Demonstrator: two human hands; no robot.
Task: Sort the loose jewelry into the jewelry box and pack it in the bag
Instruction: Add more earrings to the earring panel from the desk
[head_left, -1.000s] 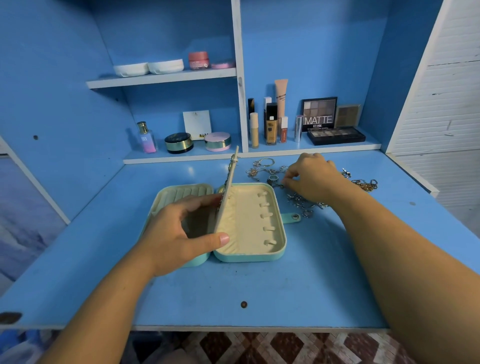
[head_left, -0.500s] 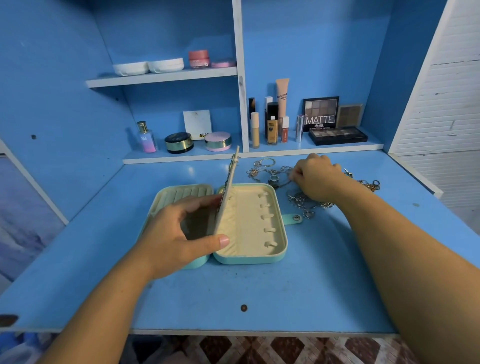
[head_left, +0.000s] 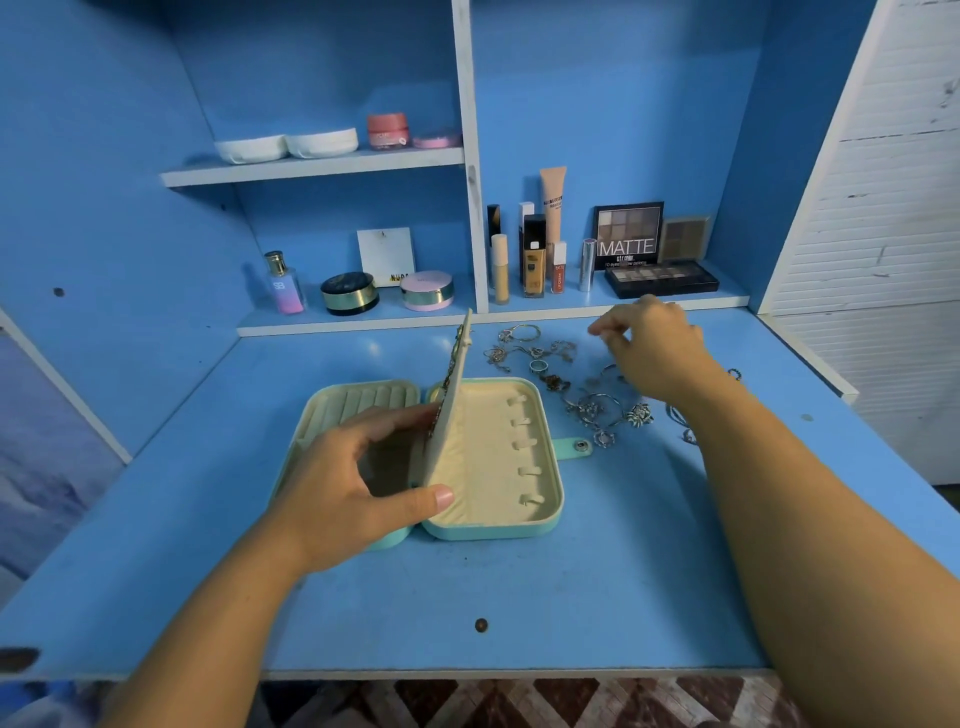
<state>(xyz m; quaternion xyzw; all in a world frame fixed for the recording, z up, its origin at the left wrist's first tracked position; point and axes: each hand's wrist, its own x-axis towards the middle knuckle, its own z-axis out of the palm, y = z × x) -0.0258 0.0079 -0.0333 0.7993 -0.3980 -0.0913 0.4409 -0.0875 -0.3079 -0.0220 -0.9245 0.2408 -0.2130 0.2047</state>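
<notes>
jewelry box lies open and flat near the middle of the blue desk, its two mint-green halves side by side with the cream lining facing up. the left half shows ribbed ring slots at its far end. the right half carries a column of five small cream tabs, and a mint strap with a metal snap sticks out from its right edge. on my feed the left hand grips the cream inner panel, which stands nearly upright along the hinge line between the halves. the thumb presses the panel's right face near its close corner and the fingers curl round the left face. a few small pieces hang on that left face, too small for me to name. the loose jewelry is spread on the desk just beyond and to the right of the box: rings, hoops and thin chains in a tangle, mostly silver. the right hand hovers over the far side of that spread, fingers curled, thumb and forefinger tips close together; i cannot tell whether anything is pinched between them. behind, on the low shelf, stand a perfume bottle, round compacts, foundation bottles and an eyeshadow palette marked matte.
</notes>
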